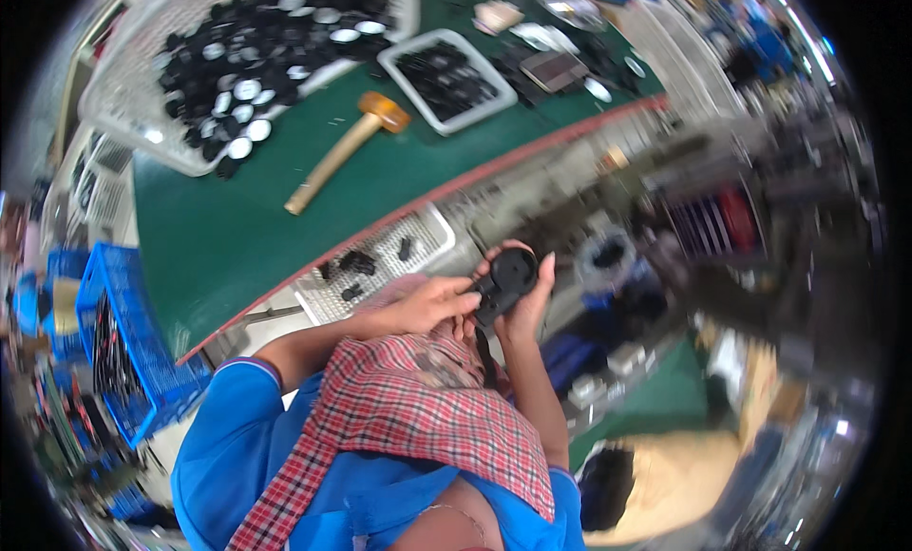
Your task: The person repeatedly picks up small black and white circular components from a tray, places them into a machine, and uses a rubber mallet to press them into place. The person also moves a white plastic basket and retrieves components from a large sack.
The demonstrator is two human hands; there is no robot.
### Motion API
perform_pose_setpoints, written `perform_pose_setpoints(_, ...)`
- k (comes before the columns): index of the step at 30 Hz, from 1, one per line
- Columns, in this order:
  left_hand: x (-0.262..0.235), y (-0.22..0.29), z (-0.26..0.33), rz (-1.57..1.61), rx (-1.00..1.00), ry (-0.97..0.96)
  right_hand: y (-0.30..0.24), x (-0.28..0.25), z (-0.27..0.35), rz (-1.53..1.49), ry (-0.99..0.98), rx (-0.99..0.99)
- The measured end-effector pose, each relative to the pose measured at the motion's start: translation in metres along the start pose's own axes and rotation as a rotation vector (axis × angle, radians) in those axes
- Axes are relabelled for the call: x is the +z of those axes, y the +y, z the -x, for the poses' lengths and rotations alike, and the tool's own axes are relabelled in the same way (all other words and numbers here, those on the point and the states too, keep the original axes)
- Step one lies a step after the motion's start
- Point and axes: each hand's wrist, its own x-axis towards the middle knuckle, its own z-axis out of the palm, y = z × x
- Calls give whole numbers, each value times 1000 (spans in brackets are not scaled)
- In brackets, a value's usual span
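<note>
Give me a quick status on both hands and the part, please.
Left hand and right hand both gripping round black part. Held off the green table. Nothing in the way.

A black plastic part (506, 280), round at its top with a narrower body running down toward seven o'clock, is held up off the bench, tilted, its rounded face turned toward the wearer, just below the green bench's red edge.

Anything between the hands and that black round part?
No. Both hands are already on the black round part: the right hand cups it from beneath and the left hand has fingertips at its left edge.
</note>
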Motion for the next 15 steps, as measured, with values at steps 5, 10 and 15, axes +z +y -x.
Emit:
perform_pose_setpoints(5,-77,28,11,-223,-31,-106,27,34,-44,27,-52,65)
perform_pose_setpoints(10,-246,97,-15,-1313,348,645,29,28,-71,121,83,75)
perform_pose_setpoints(15,-412,124,0,-1913,-18,1626,19,7,-71,58,233,162)
